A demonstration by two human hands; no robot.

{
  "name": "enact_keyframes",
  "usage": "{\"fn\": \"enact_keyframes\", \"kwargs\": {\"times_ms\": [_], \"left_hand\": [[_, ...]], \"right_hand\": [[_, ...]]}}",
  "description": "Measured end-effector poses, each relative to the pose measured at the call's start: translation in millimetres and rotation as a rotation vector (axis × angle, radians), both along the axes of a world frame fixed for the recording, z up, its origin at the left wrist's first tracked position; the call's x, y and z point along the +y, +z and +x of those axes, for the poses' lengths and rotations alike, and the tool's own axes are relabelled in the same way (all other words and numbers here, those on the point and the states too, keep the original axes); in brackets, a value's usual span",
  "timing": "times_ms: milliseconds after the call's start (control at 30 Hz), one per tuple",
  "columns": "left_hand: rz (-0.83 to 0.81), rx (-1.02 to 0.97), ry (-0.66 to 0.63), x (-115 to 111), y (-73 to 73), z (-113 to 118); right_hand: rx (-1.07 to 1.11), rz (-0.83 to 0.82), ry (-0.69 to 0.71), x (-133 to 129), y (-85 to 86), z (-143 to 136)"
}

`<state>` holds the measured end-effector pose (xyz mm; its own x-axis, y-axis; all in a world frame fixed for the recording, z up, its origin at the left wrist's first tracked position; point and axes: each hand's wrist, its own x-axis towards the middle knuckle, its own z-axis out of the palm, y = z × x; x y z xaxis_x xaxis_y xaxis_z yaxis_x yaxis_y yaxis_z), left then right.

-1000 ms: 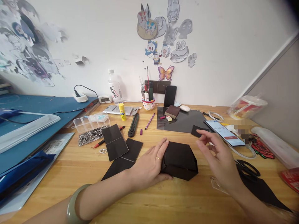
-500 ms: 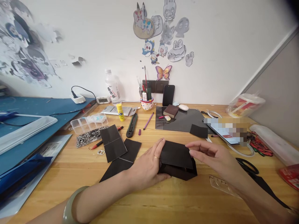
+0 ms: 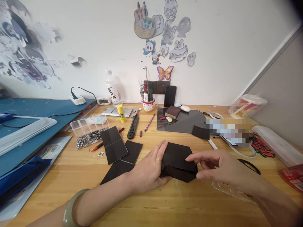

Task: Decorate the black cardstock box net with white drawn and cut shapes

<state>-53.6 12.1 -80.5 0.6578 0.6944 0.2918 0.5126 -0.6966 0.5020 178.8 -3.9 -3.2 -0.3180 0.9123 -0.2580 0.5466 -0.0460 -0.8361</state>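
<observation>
Brt wall (image 3: pixel 106 34), soft shadows, dark corner top rt, edges stretched, pixelated patch rt

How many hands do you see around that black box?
2: the left hand at the left side of the black box, the right hand at its right end.

Left fingers (image 3: pixel 161 152) hide much of the nine-o'clock side of the black folded-paper box (image 3: pixel 177 157); at its two o'clock, pixelation blurs a pale flat object (image 3: pixel 227 130).
</observation>
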Motion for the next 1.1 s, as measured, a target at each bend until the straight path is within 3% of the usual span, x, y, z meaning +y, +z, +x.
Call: {"fn": "enact_keyframes", "kwargs": {"times_ms": [233,433,900,1000,1100], "left_hand": [[0.008,0.013,-0.006,-0.1,0.4,-0.2],[0.038,0.014,0.008,0.7,-1.6,1.6],[0.044,0.041,0.030,1.2,0.7,3.6],[0.051,0.023,0.037,2.1,-1.6,4.0],[0.041,0.012,0.045,2.6,-2.6,4.1]], "right_hand": [[-0.071,0.116,-0.035,-6.2,-8.5,-9.6],[-0.002,0.089,-0.105,-8.9,-8.8,-16.4],[0.038,0.065,-0.073,-3.7,-9.3,-13.9],[0.095,0.117,-0.112,-3.6,-7.3,-10.7],[0.015,0.252,-0.199,-3.3,-4.1,-6.4]]}}
